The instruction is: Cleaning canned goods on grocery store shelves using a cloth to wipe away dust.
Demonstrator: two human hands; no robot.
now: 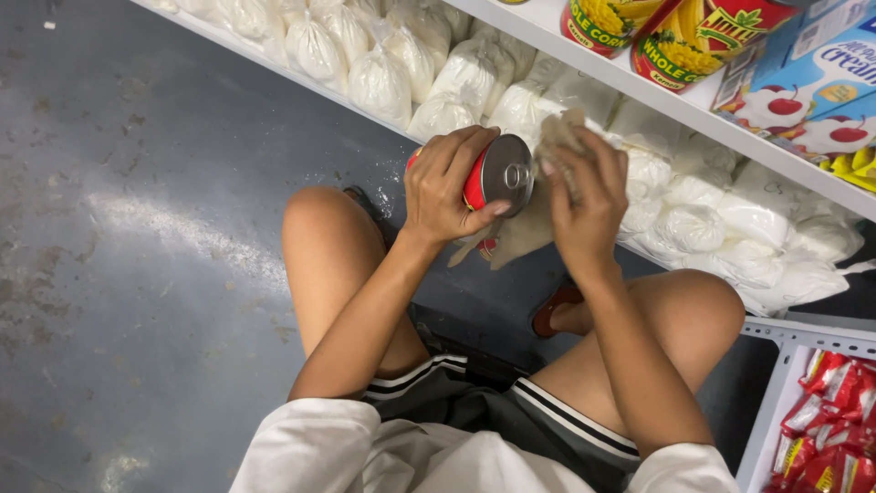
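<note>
— So, what is in the hands?

— A red tin can (497, 178) with a silvery metal end and a pull ring on it. The left hand (447, 187) is wrapped round its body, fingers curled over the top side and the thumb lying along the rim near the lid, so the grasp is closed tight on the can.

— And the other hand?

— The right hand (589, 205) is bunched on a greyish-brown cloth (538, 215), fingers folded over it. The cloth is pressed against the can's metal end and side, and a loose flap hangs below both hands.

— Which way does the can lie?

— On its side, more or less. Its long axis runs from the left hand toward the right hand, tipped slightly upward, with the ringed end facing the right hand and partly up at the camera. The far end is hidden in the left palm.

— Where is all this?

— Held in the air above the person's bare knees, just in front of a low white shelf (639, 91). Under that shelf sit knotted clear bags of white powder (383, 82). On top stand yellow-and-red tins (693, 36) and blue cartons (821, 82). Red packets (835, 420) fill a white crate at lower right, and the floor (137, 228) is grey concrete.
</note>
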